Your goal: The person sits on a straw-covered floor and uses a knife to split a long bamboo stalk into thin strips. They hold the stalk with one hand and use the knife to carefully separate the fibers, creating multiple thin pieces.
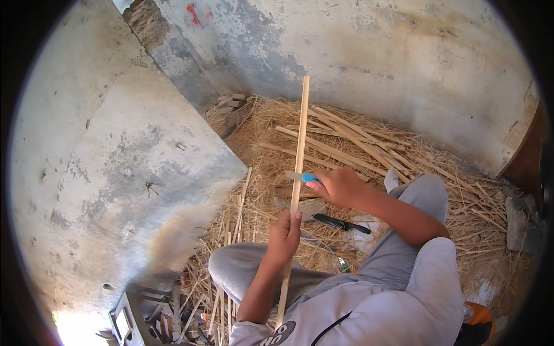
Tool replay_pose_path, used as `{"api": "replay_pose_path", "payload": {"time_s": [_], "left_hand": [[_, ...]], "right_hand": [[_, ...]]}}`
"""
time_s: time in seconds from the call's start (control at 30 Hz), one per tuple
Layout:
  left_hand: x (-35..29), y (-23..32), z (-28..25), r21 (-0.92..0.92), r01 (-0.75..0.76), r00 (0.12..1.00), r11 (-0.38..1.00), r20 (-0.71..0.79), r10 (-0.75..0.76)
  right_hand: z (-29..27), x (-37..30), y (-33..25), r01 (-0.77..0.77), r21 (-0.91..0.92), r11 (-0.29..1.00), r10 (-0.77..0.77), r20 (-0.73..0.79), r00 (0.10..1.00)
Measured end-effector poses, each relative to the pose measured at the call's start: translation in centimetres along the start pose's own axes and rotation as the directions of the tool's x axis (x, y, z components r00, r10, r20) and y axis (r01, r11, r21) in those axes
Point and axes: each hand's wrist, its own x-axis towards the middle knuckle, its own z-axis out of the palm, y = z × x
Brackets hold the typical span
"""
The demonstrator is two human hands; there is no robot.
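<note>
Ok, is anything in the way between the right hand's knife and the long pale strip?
Nothing visible: the right hand holds the blue-handled knife with its blade across the pale strip, beyond the left hand.

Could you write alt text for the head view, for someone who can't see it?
A seated person grips a long pale strip in the left hand while the right hand holds a blue-handled knife across it. A black knife lies amid straw-like debris in front, with loose strips and a worn wall beyond.
</note>
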Motion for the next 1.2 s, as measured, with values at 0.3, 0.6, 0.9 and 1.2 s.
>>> {"api": "replay_pose_path", "payload": {"time_s": [0.3, 0.6, 0.9, 1.2], "left_hand": [[-1.5, 1.5, 0.5, 0.148, -0.099, 0.995, 0.984, 0.028, 0.096], [-2.5, 2.9, 2.0, 0.231, -0.248, 0.961, 0.941, 0.181, 0.209], [-2.2, 0.0, 1.1, -0.021, -0.011, 0.974, 1.0, 0.226, 0.015], [1.1, 1.2, 0.2, -0.246, 0.18, 0.973, 0.952, 0.185, -0.136]], "right_hand": [[-3.5, 3.4, 4.6, -0.217, -0.068, 0.974, 0.206, -0.145, 0.968], [-7.5, 4.3, 15.7, -0.64, -0.013, 0.768, 0.604, -0.315, 0.732], [-10.3, 1.4, 13.6, -0.591, 0.192, 0.783, 0.62, -0.299, 0.725], [-0.7, -0.4, -0.9, -0.113, 0.09, 0.99, 0.102, 0.118, 0.988]]}}
